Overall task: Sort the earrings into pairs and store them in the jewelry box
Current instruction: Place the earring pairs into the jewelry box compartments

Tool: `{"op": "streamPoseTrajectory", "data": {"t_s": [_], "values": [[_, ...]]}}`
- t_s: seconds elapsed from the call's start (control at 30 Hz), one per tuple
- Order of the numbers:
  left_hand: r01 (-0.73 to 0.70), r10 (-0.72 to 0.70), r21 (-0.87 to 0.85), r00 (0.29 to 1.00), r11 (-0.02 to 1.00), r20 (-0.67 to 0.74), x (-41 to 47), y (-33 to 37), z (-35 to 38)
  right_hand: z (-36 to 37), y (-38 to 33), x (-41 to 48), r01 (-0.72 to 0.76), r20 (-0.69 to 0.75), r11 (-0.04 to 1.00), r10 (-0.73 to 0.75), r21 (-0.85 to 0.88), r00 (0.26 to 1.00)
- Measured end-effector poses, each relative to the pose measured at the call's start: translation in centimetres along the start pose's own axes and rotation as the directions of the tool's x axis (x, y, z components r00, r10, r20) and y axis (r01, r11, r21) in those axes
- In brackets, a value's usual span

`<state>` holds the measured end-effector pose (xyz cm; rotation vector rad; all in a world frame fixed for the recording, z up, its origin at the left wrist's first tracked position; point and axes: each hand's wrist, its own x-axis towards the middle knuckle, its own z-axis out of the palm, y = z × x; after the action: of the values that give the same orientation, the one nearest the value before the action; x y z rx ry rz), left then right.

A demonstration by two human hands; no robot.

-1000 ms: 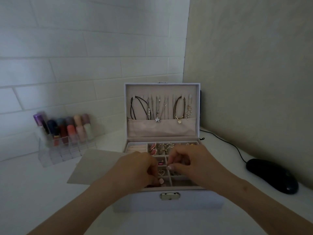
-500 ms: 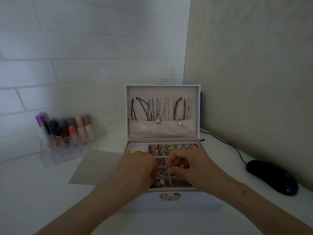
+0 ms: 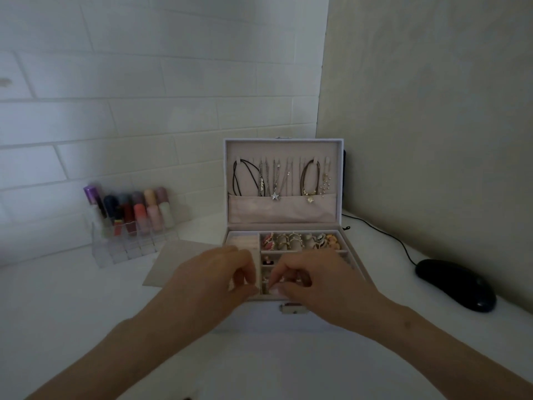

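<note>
Item: jewelry box [image 3: 259, 317], white, pale pink lining, stood open near the back corner of a white desk [image 3: 72, 313]. Lid upright, close to the beige side wall; metal latch [image 3: 290, 308] on the front wall.

Lid contents: necklaces [image 3: 275, 180] hung in a row, their lower ends tucked into a fabric pocket [image 3: 282, 210]; a star pendant and a gold pendant lay over its edge.

Tray contents: rings [image 3: 291, 242] in the rear roll row; earrings [image 3: 268, 258] in the small divided compartments in front of it, pieces too small to match into pairs by eye.

Left hand [image 3: 213, 278]: over the tray's left front, fingers curled, thumb and forefinger drawn close. Whether they pinched anything could not be told.

Right hand [image 3: 323, 284]: over the front compartments, thumb and forefinger tips pressed together just above the front edge. Any earring between them could not be made out.

Other: clear organizer [image 3: 115, 252] with upright cosmetic tubes, left of the box by the tiled wall; flat grey card [image 3: 173, 261] between organizer and box, partly under the left hand; black mouse [image 3: 455, 284] to the right, its cable [image 3: 383, 235] running behind the box.
</note>
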<state>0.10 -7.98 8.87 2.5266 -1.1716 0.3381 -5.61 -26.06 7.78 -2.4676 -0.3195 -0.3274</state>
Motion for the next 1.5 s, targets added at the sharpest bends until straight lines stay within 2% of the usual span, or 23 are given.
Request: {"op": "streamPoseTrajectory", "data": {"t_s": [0.17, 0.27, 0.37, 0.43, 0.67, 0.87, 1.07, 1.2, 1.33, 1.5], "values": [[0.087, -0.091, 0.074, 0.994, 0.993, 0.052, -4.0, -0.2, -1.7, 2.8, -2.5, -1.2, 0.109, 0.11, 0.993, -0.104, -0.043, 0.989], [0.073, -0.103, 0.156, 0.976, 0.985, 0.193, -5.7, -1.2, -1.9, 5.3, -3.6, -1.6, 0.147, 0.206, 0.988, -0.134, -0.048, 0.969], [0.054, -0.117, 0.174, 0.92, 0.983, 0.373, -7.2, -2.3, -1.7, 7.5, -4.7, -2.2, 0.178, 0.28, 0.98, -0.148, -0.085, 0.949], [0.058, -0.129, 0.17, 0.888, 0.984, 0.442, -7.9, -2.7, -1.3, 8.5, -5.3, -2.3, 0.18, 0.298, 0.979, -0.144, -0.095, 0.944], [0.118, -0.174, 0.143, 0.856, 0.983, 0.486, -9.0, -3.4, 0.0, 10.0, -6.1, -1.6, 0.165, 0.305, 0.98, -0.126, -0.107, 0.944], [0.105, -0.173, 0.162, 0.854, 0.981, 0.491, -9.2, -3.5, 0.8, 10.0, -6.1, -1.7, 0.165, 0.299, 0.978, -0.12, -0.128, 0.947], [0.096, -0.111, 0.058, 0.907, 0.994, 0.406, -8.3, -2.5, 0.3, 7.8, -4.9, -2.2, 0.12, 0.219, 0.984, -0.09, -0.128, 0.971], [0.094, -0.068, -0.084, 0.96, 0.992, 0.273, -6.1, -0.6, -0.3, 4.4, -3.4, -2.7, 0.018, 0.109, 0.989, -0.002, -0.146, 0.994], [0.02, 0.009, -0.223, 0.992, 0.975, 0.128, -2.5, 1.6, -0.5, 1.1, -2.1, -3.3, -0.107, 0.014, 0.994, 0.108, -0.038, 0.994], [0.013, 0.021, -0.259, 0.991, 0.966, 0.129, 2.1, 2.7, 0.4, -0.8, -0.2, -3.3, -0.224, -0.068, 0.975, 0.224, 0.014, 0.972]]}}
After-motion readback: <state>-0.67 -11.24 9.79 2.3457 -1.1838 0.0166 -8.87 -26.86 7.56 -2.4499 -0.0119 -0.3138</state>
